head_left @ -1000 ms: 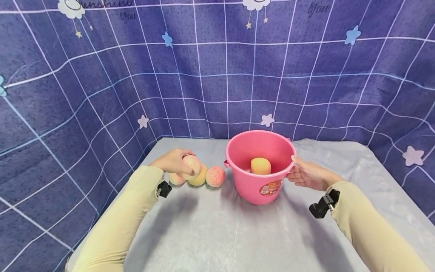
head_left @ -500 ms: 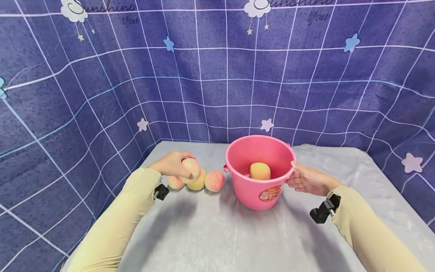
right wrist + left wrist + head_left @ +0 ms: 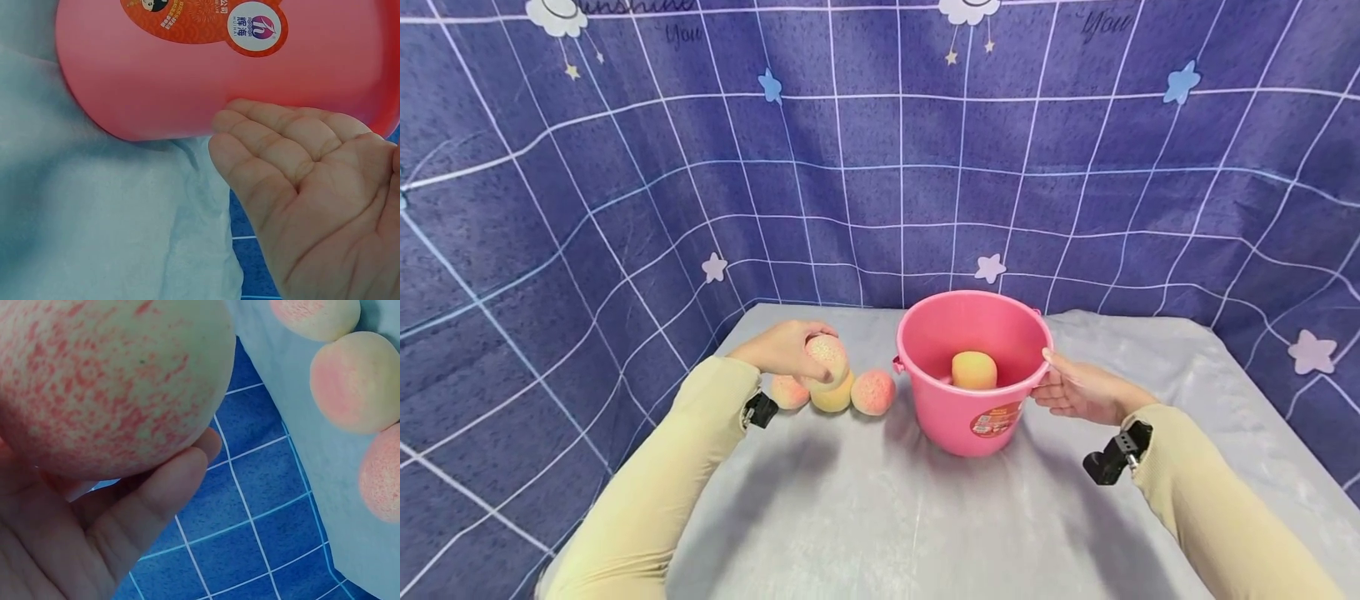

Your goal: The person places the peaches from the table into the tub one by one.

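My left hand (image 3: 790, 348) grips a pale peach (image 3: 827, 360) with pink speckles, held up close over the other peaches. In the left wrist view the held peach (image 3: 119, 381) fills the upper left, thumb and fingers around its underside. Below it on the table sit a pinkish peach (image 3: 790, 392), a yellow peach (image 3: 832, 395) and a redder peach (image 3: 873, 392), side by side. My right hand (image 3: 1086, 387) holds the pink bucket (image 3: 958, 421) at its right rim, thumb over the edge and fingers along the outer wall. Inside the bucket lies a yellow-orange peach (image 3: 974, 370).
A light grey cloth (image 3: 880, 517) covers the table under everything. Behind and to the left hangs a dark blue curtain (image 3: 865, 192) with a grid and stars. The bucket's small handle lug (image 3: 898, 364) sticks out toward the peaches.
My left hand has lifted the speckled peach slightly and shifted it a little to the right. The right hand stays on the bucket rim, and the bucket stands where it was.
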`<action>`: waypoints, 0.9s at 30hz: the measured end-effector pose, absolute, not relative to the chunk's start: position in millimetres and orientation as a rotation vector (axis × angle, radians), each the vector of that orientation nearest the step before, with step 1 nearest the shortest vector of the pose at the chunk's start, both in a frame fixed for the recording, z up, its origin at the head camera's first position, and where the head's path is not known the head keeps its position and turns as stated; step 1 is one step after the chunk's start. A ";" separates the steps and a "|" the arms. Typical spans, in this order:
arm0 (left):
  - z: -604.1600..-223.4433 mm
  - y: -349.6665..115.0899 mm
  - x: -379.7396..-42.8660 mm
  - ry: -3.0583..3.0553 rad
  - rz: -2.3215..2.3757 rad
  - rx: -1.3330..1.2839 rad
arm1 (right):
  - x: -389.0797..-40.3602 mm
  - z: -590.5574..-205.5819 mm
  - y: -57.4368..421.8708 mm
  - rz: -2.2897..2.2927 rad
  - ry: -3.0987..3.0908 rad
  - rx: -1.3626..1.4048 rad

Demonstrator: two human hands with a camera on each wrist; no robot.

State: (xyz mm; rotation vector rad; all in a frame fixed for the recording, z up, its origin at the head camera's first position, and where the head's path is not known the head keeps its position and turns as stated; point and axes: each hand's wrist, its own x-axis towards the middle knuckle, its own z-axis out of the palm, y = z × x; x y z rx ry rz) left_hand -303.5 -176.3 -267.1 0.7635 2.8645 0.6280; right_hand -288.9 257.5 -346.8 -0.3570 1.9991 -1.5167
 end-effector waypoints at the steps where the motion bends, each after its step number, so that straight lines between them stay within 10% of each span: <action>1: -265.5 -174.8 -303.8 2.868 0.614 0.779 | -289.2 -345.6 258.0 -1.519 2.001 -0.358; 27: -236.5 -135.5 -305.1 2.866 0.678 0.850 | -285.7 -345.7 252.9 -1.518 2.020 -0.342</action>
